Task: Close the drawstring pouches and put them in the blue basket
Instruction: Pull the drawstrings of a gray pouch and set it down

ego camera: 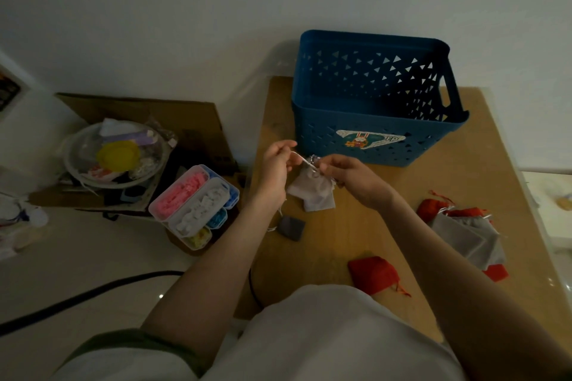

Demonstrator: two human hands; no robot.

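Observation:
A small grey drawstring pouch (312, 192) hangs above the wooden table (340, 241), just in front of the blue basket (374, 120). My left hand (275, 164) pinches its white drawstring and holds it out to the left. At the pouch's gathered mouth, my right hand (346, 175) grips the other side. A red pouch (373, 274) lies near the table's front. To the right sits a pile of grey pouches (467, 237) and red pouches (433, 209). The basket stands upright at the back of the table; what is inside it is hidden.
A dark grey square piece (291, 227) lies on the table under my left wrist. Left of the table, on the floor, are a clear box of coloured beads (195, 206), a round bowl of odds and ends (116, 153), flattened cardboard (173, 114) and a black cable (93, 291).

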